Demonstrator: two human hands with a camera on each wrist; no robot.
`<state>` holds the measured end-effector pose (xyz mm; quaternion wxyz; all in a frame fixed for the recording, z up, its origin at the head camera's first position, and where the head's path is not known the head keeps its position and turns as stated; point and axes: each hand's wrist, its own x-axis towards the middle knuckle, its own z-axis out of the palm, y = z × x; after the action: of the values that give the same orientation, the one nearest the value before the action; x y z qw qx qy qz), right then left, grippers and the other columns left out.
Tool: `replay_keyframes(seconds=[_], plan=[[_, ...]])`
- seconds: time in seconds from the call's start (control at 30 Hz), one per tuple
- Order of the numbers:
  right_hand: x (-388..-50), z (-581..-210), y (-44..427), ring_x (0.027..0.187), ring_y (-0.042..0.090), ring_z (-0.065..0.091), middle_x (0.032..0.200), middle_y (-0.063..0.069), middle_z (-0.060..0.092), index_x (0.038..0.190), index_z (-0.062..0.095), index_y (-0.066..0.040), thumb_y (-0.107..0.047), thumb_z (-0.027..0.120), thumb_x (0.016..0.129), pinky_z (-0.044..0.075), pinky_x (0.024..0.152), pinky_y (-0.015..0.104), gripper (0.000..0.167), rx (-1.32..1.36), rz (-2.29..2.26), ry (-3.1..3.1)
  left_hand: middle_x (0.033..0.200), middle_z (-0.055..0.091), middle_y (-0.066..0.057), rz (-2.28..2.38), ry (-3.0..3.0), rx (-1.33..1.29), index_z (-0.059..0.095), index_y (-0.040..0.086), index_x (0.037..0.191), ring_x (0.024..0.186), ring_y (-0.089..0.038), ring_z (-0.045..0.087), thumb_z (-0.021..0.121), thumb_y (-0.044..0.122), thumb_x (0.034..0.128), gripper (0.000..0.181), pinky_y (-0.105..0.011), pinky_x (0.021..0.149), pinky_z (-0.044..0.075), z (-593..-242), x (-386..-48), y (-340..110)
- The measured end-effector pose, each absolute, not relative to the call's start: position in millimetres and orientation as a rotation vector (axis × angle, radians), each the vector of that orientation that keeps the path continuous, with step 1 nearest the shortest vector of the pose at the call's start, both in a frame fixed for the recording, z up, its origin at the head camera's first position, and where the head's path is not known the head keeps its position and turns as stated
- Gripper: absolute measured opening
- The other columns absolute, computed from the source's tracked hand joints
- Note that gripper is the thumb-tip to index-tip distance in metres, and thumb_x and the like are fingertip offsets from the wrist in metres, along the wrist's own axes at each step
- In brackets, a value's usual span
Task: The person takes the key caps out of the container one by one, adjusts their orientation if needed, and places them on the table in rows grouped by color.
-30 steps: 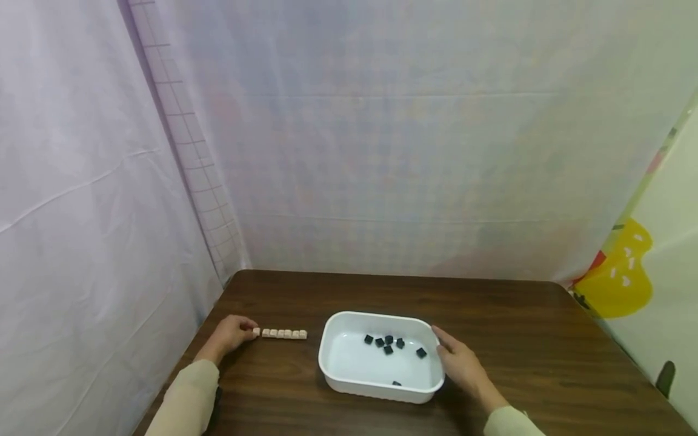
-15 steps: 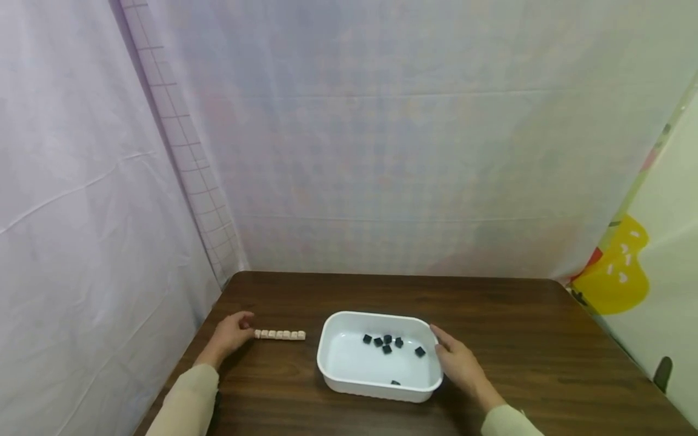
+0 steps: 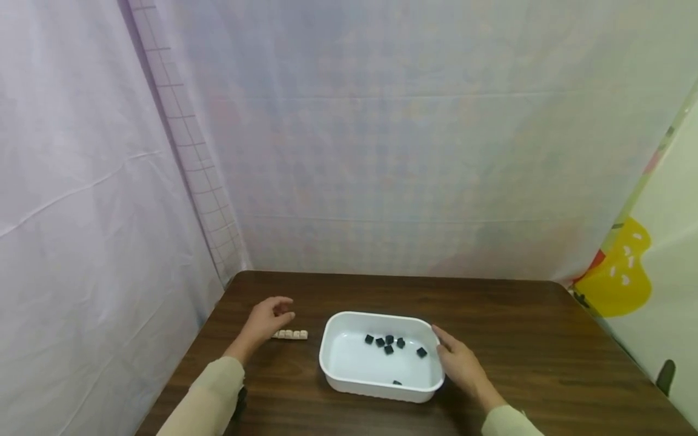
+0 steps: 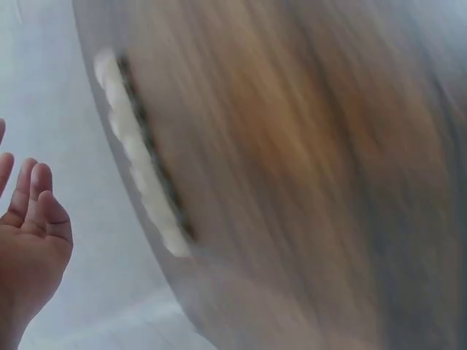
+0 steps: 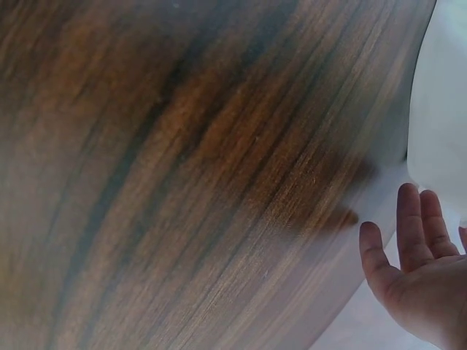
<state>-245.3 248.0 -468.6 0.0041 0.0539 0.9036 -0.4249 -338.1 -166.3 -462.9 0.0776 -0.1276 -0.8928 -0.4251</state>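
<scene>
Near the left edge of the desk [image 3: 523, 339], the left hand [image 3: 264, 321], thumb and fingers apart, partly hides a row of pale cubes [image 3: 292, 334]; a strip of wood leads to the white tray [image 3: 376, 390], black cubes [image 3: 389, 350] inside; the right hand [image 3: 459, 364], fingers nearly straight, touches the tray's right side; wide desk lies beyond, its near edge cut off.

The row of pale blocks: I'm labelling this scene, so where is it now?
In the head view, the row of pale blocks lies on the table to the left of the white tray, its left end hidden by the left hand.
</scene>
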Motion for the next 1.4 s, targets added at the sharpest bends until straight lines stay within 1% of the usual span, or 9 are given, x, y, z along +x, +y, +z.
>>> replay_keyframes(seconds=[0.17, 0.37, 0.5, 0.67, 0.73, 0.8, 1.0, 1.17, 1.4], plan=[[-246.0, -469.4, 251.0, 0.136, 0.05, 0.033, 0.147, 0.03, 0.039, 0.151, 0.039, -0.005, -0.013, 0.039, 0.1, 0.025, 0.108, 0.064, 0.051, 0.185, -1.322, 2.834, 0.101, 0.067, -0.012, -1.314, -2.642, -0.568, 0.068, 0.002, 0.117, 0.089, -0.022, 0.061, 0.074, 0.011, 0.0879, 0.031, -0.039, 0.077, 0.052, -453.8, -335.7, -128.8], [-245.9, -469.5, 254.9, 0.135, 0.05, 0.035, 0.147, 0.03, 0.04, 0.15, 0.04, -0.004, -0.013, 0.04, 0.101, 0.027, 0.108, 0.063, 0.05, 0.172, -1.309, 2.864, 0.104, 0.066, -0.013, -1.273, -2.744, -0.847, 0.069, 0.003, 0.117, 0.091, -0.02, 0.059, 0.075, 0.015, 0.0881, 0.032, -0.035, 0.076, 0.051, -440.8, -327.0, -76.9], [-245.1, -470.6, 257.6, 0.135, 0.049, 0.036, 0.146, 0.029, 0.042, 0.15, 0.041, -0.005, -0.014, 0.041, 0.102, 0.028, 0.107, 0.063, 0.049, 0.168, -1.293, 2.881, 0.102, 0.068, -0.011, -1.194, -2.852, -1.081, 0.07, 0.003, 0.115, 0.088, -0.014, 0.059, 0.077, 0.015, 0.0865, 0.032, -0.029, 0.074, 0.049, -441.9, -322.2, -42.9], [-245.5, -471.4, 259.6, 0.134, 0.049, 0.037, 0.145, 0.03, 0.042, 0.15, 0.041, -0.006, -0.015, 0.04, 0.101, 0.028, 0.107, 0.064, 0.049, 0.176, -1.285, 2.884, 0.084, 0.065, 0.004, -1.03, -3.004, -1.337, 0.073, 0.005, 0.111, 0.074, -0.002, 0.054, 0.08, 0.015, 0.0833, 0.03, -0.019, 0.068, 0.046, -450.4, -315.7, -7.5], [-245.3, -471.4, 259.6, 0.134, 0.049, 0.037, 0.145, 0.03, 0.042, 0.15, 0.041, -0.006, -0.015, 0.04, 0.101, 0.028, 0.107, 0.064, 0.05, 0.177, -1.285, 2.883, 0.078, 0.061, 0.01, -0.948, -3.058, -1.407, 0.073, 0.008, 0.109, 0.07, 0.0, 0.052, 0.081, 0.016, 0.0824, 0.029, -0.018, 0.066, 0.045, -453.5, -312.3, 3.7], [-244.6, -470.9, 258.9, 0.134, 0.05, 0.037, 0.145, 0.03, 0.042, 0.15, 0.041, -0.006, -0.015, 0.04, 0.101, 0.028, 0.107, 0.064, 0.05, 0.183, -1.279, 2.878, 0.076, 0.06, 0.011, -0.873, -3.101, -1.466, 0.074, 0.01, 0.108, 0.069, 0.001, 0.052, 0.08, 0.015, 0.0827, 0.027, -0.017, 0.066, 0.044, -456.9, -308.9, 13.1], [-242.5, -469.6, 255.8, 0.132, 0.05, 0.04, 0.142, 0.03, 0.045, 0.149, 0.043, -0.005, -0.014, 0.041, 0.101, 0.031, 0.105, 0.065, 0.049, 0.159, -1.279, 2.896, 0.084, 0.069, 0.009, -0.609, -3.1, -1.664, 0.078, 0.017, 0.106, 0.076, 0.002, 0.056, 0.072, 0.009, 0.0874, 0.021, -0.013, 0.07, 0.044, -468.0, -303.0, 30.7], [-241.7, -469.6, 254.0, 0.131, 0.05, 0.041, 0.14, 0.03, 0.048, 0.148, 0.044, -0.005, -0.014, 0.043, 0.1, 0.032, 0.104, 0.064, 0.048, 0.146, -1.292, 2.909, 0.081, 0.068, 0.011, -0.496, -3.053, -1.678, 0.079, 0.019, 0.103, 0.073, 0.004, 0.055, 0.07, 0.009, 0.0866, 0.022, -0.009, 0.067, 0.042, -472.8, -300.1, 35.5], [-242.5, -469.3, 253.3, 0.132, 0.05, 0.04, 0.141, 0.03, 0.047, 0.148, 0.044, -0.005, -0.014, 0.042, 0.101, 0.031, 0.105, 0.064, 0.048, 0.141, -1.286, 2.904, 0.075, 0.061, 0.013, -0.738, -3.026, -1.396, 0.078, 0.015, 0.097, 0.069, 0.002, 0.051, 0.077, 0.009, 0.0806, 0.018, -0.013, 0.065, 0.043, -468.4, -300.1, 29.7]])
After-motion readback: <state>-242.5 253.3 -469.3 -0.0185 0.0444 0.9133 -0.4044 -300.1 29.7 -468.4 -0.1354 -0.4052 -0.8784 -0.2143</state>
